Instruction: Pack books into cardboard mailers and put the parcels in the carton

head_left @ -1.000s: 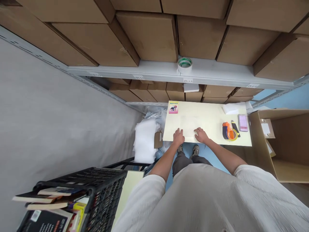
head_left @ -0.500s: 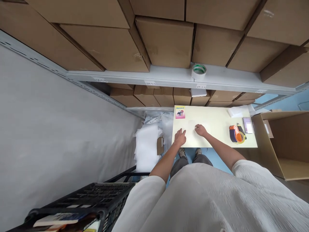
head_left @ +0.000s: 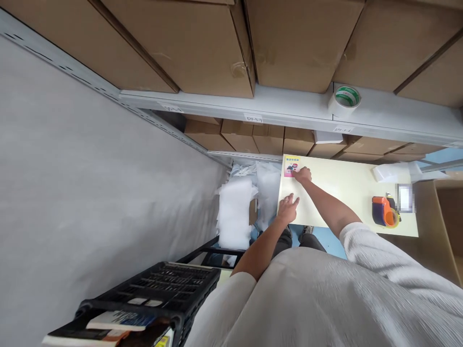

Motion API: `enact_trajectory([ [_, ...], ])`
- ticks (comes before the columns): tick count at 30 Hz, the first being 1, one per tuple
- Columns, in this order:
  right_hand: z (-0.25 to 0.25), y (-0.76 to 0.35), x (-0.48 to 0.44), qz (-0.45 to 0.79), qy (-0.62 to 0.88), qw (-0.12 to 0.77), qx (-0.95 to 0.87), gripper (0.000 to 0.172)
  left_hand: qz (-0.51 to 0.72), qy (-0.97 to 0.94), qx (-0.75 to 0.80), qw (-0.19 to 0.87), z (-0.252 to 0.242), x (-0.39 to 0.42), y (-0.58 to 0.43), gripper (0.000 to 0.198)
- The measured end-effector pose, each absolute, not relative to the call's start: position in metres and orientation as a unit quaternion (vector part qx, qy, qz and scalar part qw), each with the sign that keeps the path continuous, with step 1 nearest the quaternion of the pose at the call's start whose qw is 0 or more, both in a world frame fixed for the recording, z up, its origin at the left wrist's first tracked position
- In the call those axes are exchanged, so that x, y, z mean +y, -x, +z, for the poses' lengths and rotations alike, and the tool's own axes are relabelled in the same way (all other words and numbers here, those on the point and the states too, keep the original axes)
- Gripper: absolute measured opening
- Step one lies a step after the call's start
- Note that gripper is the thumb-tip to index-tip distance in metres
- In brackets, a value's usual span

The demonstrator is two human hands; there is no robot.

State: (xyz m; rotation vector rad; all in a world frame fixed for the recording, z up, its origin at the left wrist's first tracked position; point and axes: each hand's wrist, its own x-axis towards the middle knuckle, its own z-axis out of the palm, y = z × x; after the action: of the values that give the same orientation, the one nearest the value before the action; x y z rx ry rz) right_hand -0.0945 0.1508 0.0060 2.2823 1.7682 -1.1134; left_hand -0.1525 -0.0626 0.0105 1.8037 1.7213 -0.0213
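Observation:
A small booklet [head_left: 290, 163] with a yellow and pink cover and cartoon figures lies at the far left corner of the cream tabletop [head_left: 336, 188]. My right hand [head_left: 303, 174] has reached its lower right corner, the thumb over the cover and the other fingers curled at its edge. Nearer to me, my left hand [head_left: 288, 208] rests on the tabletop near the left edge with its fingers spread and nothing held.
An orange tape dispenser [head_left: 380, 212] and white packing material [head_left: 390, 172] are on the table's right side. Beyond it stand shelves of cartons [head_left: 289, 48] with a tape roll [head_left: 345, 100]. White foam sheets [head_left: 235, 212] and a black crate [head_left: 155, 294] are at left.
My right hand has moved forward and left across the tabletop to the booklet. My left hand stays near the table's left edge. The view has shifted, so the table appears farther right.

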Motion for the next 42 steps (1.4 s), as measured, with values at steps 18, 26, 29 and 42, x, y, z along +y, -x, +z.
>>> enact_trajectory([
  [18,0.004,0.106,0.152,-0.38,-0.749,0.006,0.543,0.034,-0.007,-0.684,0.647,0.336,0.008,-0.067,0.156,0.084],
  [26,0.031,0.046,0.159,-0.42,-0.689,-0.174,0.564,0.012,-0.035,-0.68,0.647,0.344,0.012,-0.061,0.159,0.083],
  [29,0.04,0.005,0.148,-0.423,-0.678,-0.227,0.556,0.02,-0.053,-0.677,0.647,0.346,0.017,-0.057,0.159,0.082],
  [42,0.034,-0.087,0.02,-0.432,-0.769,-0.108,0.459,0.018,-0.081,-0.668,0.653,0.348,0.024,-0.049,0.158,0.083],
])
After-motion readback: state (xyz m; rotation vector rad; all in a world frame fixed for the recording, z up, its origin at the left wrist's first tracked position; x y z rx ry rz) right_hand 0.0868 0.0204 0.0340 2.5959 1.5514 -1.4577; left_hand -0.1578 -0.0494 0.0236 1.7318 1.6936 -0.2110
